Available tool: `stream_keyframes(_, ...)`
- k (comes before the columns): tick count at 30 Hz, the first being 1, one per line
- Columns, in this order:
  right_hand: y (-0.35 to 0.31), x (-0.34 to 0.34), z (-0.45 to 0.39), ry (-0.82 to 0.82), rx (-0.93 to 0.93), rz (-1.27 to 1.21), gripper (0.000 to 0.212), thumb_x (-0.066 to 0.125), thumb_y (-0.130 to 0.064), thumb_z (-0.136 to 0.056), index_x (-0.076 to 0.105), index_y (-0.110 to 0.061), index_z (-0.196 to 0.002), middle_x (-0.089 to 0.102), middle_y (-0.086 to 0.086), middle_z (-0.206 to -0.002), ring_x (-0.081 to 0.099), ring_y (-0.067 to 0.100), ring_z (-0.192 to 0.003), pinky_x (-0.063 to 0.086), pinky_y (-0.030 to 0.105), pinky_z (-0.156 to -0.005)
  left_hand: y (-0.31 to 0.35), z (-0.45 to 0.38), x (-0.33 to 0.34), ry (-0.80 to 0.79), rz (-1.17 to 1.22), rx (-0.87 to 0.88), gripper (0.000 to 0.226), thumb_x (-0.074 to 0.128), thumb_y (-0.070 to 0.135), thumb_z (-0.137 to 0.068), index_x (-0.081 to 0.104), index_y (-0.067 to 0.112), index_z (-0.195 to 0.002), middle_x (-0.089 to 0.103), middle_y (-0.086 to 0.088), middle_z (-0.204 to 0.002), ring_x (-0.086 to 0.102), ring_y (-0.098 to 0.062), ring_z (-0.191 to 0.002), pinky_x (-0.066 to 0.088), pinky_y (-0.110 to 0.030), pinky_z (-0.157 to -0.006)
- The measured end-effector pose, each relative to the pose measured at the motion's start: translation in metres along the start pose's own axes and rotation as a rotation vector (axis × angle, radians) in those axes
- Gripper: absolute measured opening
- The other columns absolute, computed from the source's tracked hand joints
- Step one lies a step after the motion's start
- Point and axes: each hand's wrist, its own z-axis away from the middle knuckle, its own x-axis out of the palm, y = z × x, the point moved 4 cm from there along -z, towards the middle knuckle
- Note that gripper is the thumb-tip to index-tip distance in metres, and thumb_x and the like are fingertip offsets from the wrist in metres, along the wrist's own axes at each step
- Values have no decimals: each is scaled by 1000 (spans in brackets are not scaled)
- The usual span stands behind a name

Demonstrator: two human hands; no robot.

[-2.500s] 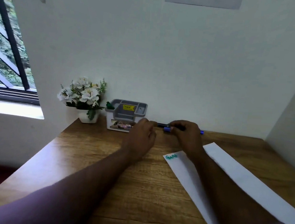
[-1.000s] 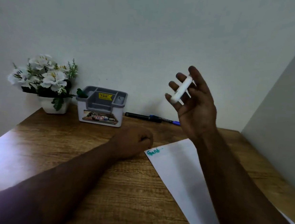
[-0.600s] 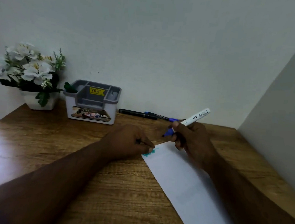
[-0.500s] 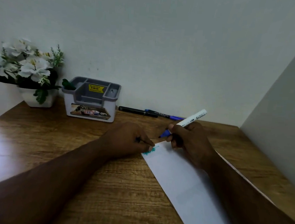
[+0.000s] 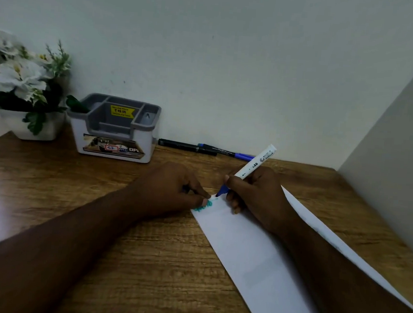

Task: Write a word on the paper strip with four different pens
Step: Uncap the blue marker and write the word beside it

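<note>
A: Where is the paper strip (image 5: 254, 254) lying?

B: It is lying on the wooden desk (image 5: 142, 262), running from the middle of the frame down to the lower right corner. Green writing (image 5: 205, 205) is showing at its upper end.

A: What is the right hand (image 5: 256, 197) doing?

B: Its fingers are wrapping around a white marker (image 5: 251, 167), right of centre. The marker's blue tip is pointing down-left at the top edge of the strip, just beside the green writing; I cannot tell whether it is touching. The barrel is tilting up toward the upper right.

A: And the left hand (image 5: 170, 190)?

B: It is sitting at the centre of the frame, fingers curled together, with a fingertip (image 5: 205, 202) pressing on the strip's upper corner next to the green writing. Something dark is peeking between its fingers, too hidden to tell what.

A: Any other pens?

B: A black pen (image 5: 186, 146) and a blue pen (image 5: 228, 153) are lying end to end along the wall, above the hands. Left of them a grey and white organizer (image 5: 116, 129) is standing, and a pot of white flowers (image 5: 21, 80) is sitting at the left edge.
</note>
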Motion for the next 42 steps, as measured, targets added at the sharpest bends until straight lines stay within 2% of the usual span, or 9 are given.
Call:
stream_keyframes(9,2,5,-2,-43,-43,73,18,65,-13,-88,68,4,-80,63,15,-58,57,20,-48,51,28,-44,1,0,-2,12,-19,-2,21,70,43,-78,74,38,-98,61,25,-68,60,-4,-69,56,-38,-69)
stream_keyframes(13,0,5,0,-94,-48,108,18,66,-13,-88,69,-4,-72,61,7,-52,52,13,-41,43,24,-41,1,1,-1,11,2,-4,21,71,41,-77,74,38,-98,70,19,-79,60,-4,-71,56,-37,-70)
stream_keyframes(16,-1,1,0,-43,-49,194,20,67,-15,-86,67,-10,-67,60,-1,-47,48,7,-35,39,21,-39,1,0,-1,-9,-6,-8,22,70,42,-78,73,39,-100,73,15,-91,62,-5,-76,56,-39,-72)
stream_keyframes(21,2,1,-1,-30,-52,135,19,67,-15,-86,67,-7,-68,60,3,-47,48,14,-35,39,25,-41,0,0,-1,6,16,-8,20,71,38,-79,74,38,-98,73,17,-87,61,-3,-77,56,-33,-71)
stream_keyframes(24,1,2,-1,-49,-61,140,18,67,-15,-86,67,-8,-69,60,-1,-48,48,10,-35,38,23,-41,0,1,-1,0,8,-8,20,71,37,-79,74,37,-99,68,22,-80,60,-1,-74,53,-26,-67)
stream_keyframes(29,0,1,-2,-3,-68,184,19,67,-15,-86,67,-2,-71,58,-5,-43,49,5,-34,39,21,-41,1,0,0,-11,2,-14,21,70,37,-80,73,35,-101,73,16,-95,61,-3,-77,53,-25,-67)
stream_keyframes(33,-1,-1,0,0,-49,191,18,66,-14,-85,66,-2,-72,59,-4,-44,49,4,-34,38,20,-39,2,0,0,-6,-4,-9,22,70,38,-80,73,36,-101,73,15,-94,62,-5,-78,55,-29,-69)
stream_keyframes(39,3,-4,-1,59,-23,142,17,67,-14,-83,67,-2,-70,61,1,-47,51,12,-37,43,28,-42,2,1,0,-7,-16,-1,21,69,39,-80,73,36,-101,73,15,-90,62,-8,-77,55,-35,-69)
stream_keyframes(42,3,-3,-2,59,-13,149,17,67,-15,-83,67,0,-74,60,1,-47,52,13,-38,44,29,-42,2,0,-1,-11,-22,-5,22,70,39,-80,72,37,-101,72,18,-89,61,-5,-76,54,-31,-67)
